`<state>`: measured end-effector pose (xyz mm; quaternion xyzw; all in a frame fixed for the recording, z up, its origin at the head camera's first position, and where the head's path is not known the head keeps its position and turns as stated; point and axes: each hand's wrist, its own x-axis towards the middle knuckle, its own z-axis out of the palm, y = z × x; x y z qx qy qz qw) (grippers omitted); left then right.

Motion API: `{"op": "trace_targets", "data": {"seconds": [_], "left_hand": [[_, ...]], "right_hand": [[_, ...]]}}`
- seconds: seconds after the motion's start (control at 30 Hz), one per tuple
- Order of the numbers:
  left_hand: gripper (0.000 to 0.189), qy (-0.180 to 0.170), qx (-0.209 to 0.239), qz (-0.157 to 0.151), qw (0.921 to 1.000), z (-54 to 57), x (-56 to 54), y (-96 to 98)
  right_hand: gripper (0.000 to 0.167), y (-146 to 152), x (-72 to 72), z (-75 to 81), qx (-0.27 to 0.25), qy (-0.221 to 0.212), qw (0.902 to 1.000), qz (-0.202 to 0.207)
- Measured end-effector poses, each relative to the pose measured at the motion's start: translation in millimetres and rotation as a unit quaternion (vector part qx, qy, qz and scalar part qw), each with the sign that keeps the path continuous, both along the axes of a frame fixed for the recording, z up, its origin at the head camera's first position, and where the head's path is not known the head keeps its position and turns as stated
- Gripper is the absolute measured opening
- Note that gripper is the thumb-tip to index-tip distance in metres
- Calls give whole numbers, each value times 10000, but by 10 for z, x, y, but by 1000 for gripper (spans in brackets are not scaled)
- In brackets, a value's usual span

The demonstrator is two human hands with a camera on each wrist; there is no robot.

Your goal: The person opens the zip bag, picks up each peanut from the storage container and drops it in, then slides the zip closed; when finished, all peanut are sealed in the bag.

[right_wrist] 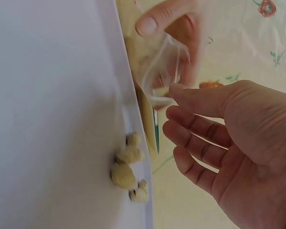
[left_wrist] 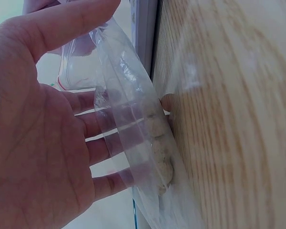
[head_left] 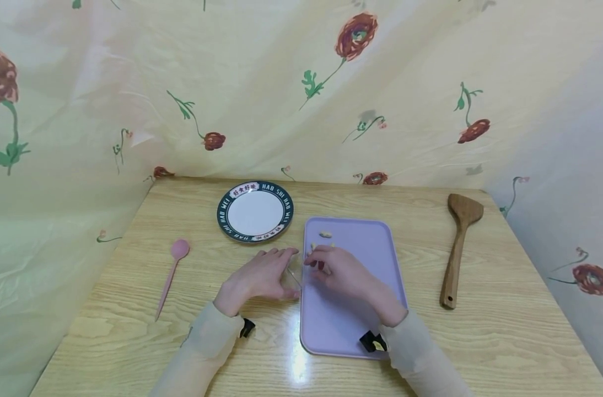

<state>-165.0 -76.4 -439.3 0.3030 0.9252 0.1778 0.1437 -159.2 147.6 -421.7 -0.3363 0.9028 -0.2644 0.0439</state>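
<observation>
Clear bag (left_wrist: 128, 76) within grip of left hand (head_left: 262, 277), beside right hand (head_left: 348, 273) of unclear hold

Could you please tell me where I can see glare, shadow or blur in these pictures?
Head view: a bright glare on the table, beside the lilac tray; left wrist view: rather dim, with small highlights on the clear plastic bag; right wrist view: the left hand looks blurred, and soft shadow covers the tray beside the peanuts.
</observation>
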Motion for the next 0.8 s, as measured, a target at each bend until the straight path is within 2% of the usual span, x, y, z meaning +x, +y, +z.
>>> {"op": "trace_targets", "data": {"seconds": [0.43,0.8], "left_hand": [[93,47,-26,-10,10000,16,4,3],[94,76,-12,-14,10000,6,10,6]], "right_hand": [[24,339,-127,23,-47,-225,9977,-634],[34,533,-56,-102,304,-411,9971,-556]]}}
